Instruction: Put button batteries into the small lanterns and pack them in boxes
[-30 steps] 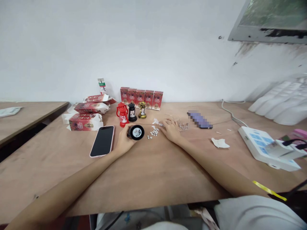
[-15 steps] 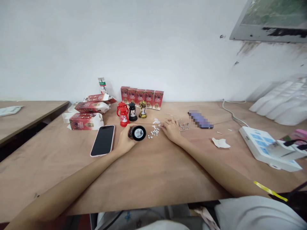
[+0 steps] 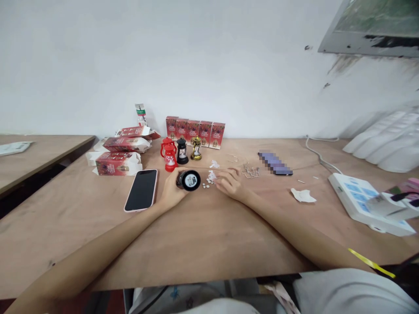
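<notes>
My left hand (image 3: 172, 192) grips a small black lantern (image 3: 189, 180) lying on its side on the wooden table (image 3: 209, 235), its round base facing me. My right hand (image 3: 231, 184) rests just right of it, fingers curled in a pinch over a scatter of small silver button cells (image 3: 208, 181); what the fingertips hold is too small to make out. Behind stand a red lantern (image 3: 169, 155), a black lantern (image 3: 182, 151) and a gold lantern (image 3: 196, 148).
A pink-cased phone (image 3: 142, 196) lies left of my left hand. Flattened red cartons (image 3: 116, 162) are stacked further left, a row of red boxes (image 3: 195, 128) stands at the wall. Small metal parts (image 3: 251, 170), a crumpled paper (image 3: 303, 195) and a white power strip (image 3: 363, 200) lie to the right.
My right hand has drawn back from the far side of the button cells toward the lantern and closed into a pinch. The left hand keeps its hold on the lantern.
</notes>
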The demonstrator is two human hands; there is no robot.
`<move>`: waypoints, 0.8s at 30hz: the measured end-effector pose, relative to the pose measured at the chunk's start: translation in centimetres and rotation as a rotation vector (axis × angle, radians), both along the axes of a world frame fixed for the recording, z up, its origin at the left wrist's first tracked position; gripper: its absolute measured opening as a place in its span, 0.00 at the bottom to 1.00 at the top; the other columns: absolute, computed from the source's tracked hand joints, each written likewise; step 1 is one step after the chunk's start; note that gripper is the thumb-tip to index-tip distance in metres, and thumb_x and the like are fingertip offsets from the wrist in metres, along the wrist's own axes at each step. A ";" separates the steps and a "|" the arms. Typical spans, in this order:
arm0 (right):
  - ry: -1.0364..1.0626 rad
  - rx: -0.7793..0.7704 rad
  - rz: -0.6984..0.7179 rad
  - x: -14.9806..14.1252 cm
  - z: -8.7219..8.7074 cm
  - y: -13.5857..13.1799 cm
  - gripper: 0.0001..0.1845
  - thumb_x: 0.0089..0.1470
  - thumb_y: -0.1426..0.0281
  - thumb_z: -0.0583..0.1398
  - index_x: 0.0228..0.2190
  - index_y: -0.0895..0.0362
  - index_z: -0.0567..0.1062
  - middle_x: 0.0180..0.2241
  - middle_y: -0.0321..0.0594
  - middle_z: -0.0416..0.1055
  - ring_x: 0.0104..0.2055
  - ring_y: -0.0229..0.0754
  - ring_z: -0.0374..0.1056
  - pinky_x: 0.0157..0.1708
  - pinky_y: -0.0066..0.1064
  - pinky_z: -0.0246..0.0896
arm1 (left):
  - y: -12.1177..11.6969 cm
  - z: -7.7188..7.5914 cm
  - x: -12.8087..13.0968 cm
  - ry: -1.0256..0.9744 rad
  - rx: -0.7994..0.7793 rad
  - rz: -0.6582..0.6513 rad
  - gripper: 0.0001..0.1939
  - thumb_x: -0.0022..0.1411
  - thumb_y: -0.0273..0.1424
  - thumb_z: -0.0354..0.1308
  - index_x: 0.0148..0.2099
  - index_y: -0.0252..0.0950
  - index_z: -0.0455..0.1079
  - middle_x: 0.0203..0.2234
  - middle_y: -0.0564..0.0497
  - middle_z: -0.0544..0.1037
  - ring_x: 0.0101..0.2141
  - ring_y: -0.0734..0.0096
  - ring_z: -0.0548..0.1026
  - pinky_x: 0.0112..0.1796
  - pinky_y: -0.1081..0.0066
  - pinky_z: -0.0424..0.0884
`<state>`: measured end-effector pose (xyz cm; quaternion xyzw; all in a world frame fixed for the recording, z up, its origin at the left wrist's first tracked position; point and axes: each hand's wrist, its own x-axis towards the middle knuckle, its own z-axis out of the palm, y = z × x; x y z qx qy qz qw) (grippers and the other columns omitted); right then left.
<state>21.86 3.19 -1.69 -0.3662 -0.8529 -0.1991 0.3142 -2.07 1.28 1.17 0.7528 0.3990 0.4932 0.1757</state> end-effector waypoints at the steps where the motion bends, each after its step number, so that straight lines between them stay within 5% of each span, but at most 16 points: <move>1: -0.038 -0.031 0.046 -0.3 0.0 -0.3 0.14 0.61 0.67 0.50 0.28 0.52 0.73 0.37 0.42 0.75 0.42 0.43 0.68 0.48 0.45 0.56 | 0.0 -0.1 0.0 -0.002 0.001 0.000 0.19 0.45 0.29 0.62 0.42 0.37 0.64 0.39 0.48 0.76 0.40 0.64 0.75 0.42 0.66 0.71; 7: -0.201 -0.118 0.257 -2.0 0.7 -1.8 0.17 0.62 0.69 0.48 0.27 0.50 0.72 0.38 0.38 0.75 0.41 0.39 0.69 0.47 0.41 0.62 | 0.2 -0.3 0.0 -0.016 0.007 -0.016 0.19 0.46 0.29 0.62 0.42 0.37 0.64 0.40 0.48 0.75 0.40 0.64 0.75 0.43 0.66 0.70; 12: -0.169 -0.133 0.286 -2.1 0.5 -1.8 0.16 0.61 0.71 0.48 0.24 0.51 0.69 0.40 0.39 0.75 0.42 0.39 0.71 0.47 0.43 0.64 | 0.2 -0.4 0.0 -0.025 0.013 -0.025 0.20 0.45 0.29 0.62 0.42 0.37 0.64 0.40 0.48 0.75 0.40 0.64 0.75 0.43 0.66 0.70; 24: -0.088 0.463 0.318 -1.7 0.2 -1.9 0.07 0.57 0.75 0.55 0.29 0.52 0.65 0.42 0.38 0.76 0.41 0.37 0.70 0.40 0.36 0.65 | 0.4 -0.6 0.0 0.017 -0.035 -0.023 0.21 0.45 0.31 0.63 0.43 0.36 0.63 0.40 0.47 0.76 0.39 0.63 0.75 0.41 0.66 0.71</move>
